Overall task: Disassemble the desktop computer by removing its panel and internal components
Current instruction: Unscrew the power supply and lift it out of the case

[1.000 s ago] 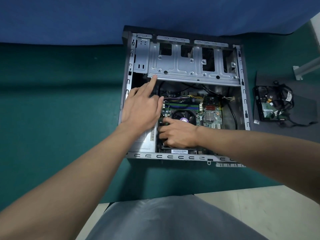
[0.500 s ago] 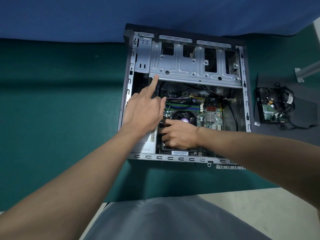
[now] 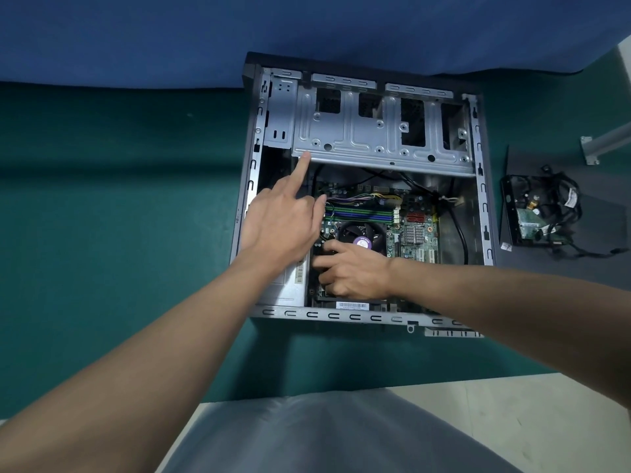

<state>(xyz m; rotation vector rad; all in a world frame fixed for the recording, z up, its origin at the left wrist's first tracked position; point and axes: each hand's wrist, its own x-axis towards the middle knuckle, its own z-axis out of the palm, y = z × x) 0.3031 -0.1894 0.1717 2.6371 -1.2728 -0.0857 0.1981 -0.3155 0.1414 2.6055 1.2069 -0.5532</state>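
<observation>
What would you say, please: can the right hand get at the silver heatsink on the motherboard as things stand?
Probably yes: the right hand is inside the open case by the fan, and the silver heatsink lies uncovered just beyond its wrist.

Both bare forearms reached forward from the lower corners and converged. The left hand [image 3: 283,220] lay back-up, its index finger [image 3: 302,169] stretched straight ahead, thumb alongside, the remaining fingers folded. The right hand [image 3: 355,273], just beside it and nearer the body, pointed leftward with its fingers [image 3: 324,262] bent downward, tips hidden.
</observation>
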